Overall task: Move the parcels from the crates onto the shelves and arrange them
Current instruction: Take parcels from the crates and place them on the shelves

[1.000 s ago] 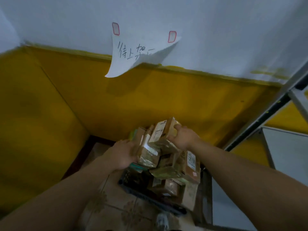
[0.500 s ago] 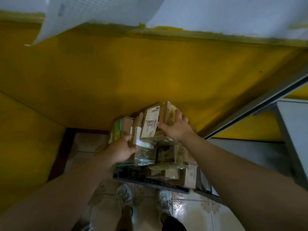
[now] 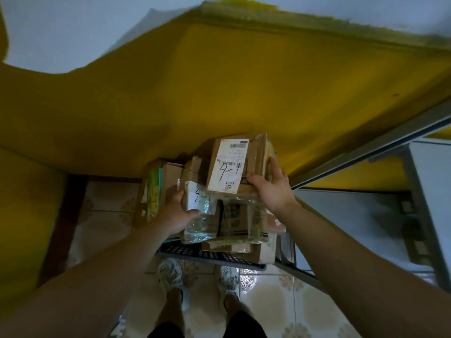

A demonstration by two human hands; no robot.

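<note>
The person stands facing a yellow wall (image 3: 219,81), both arms extended over a black crate (image 3: 207,254) that sits on the tiled floor (image 3: 268,303).

Upper parcel (image 3: 253,157): a brown cardboard box, wrapped in clear tape. A white shipping label with barcodes covers most of the face turned toward the person; "9-1" is handwritten on it in black marker. The box sits tilted at the top of the stack, above the crate and near the wall. The right hand (image 3: 271,193) grips its near right corner. The thumb lies on the labelled face and the fingers (image 3: 274,167) are curled round the right side.

Lower parcel (image 3: 200,201): a smaller brown box in glossy, wrinkled clear tape, carrying a white label marked "9-" in black. It lies just left of and below the upper parcel, touching it. The left hand (image 3: 175,213) holds it from the left, thumb clamped across the taped front and the remaining fingers hidden behind the box.

Below both, further taped cardboard boxes (image 3: 239,220) fill the crate and rise above its rim. A box with green print (image 3: 155,189) stands at the left of the stack.

A grey metal shelf frame (image 3: 366,147) with a pale shelf board (image 3: 434,172) stands to the right. The person's shoes (image 3: 170,272) are on the floor just beside the crate.
</note>
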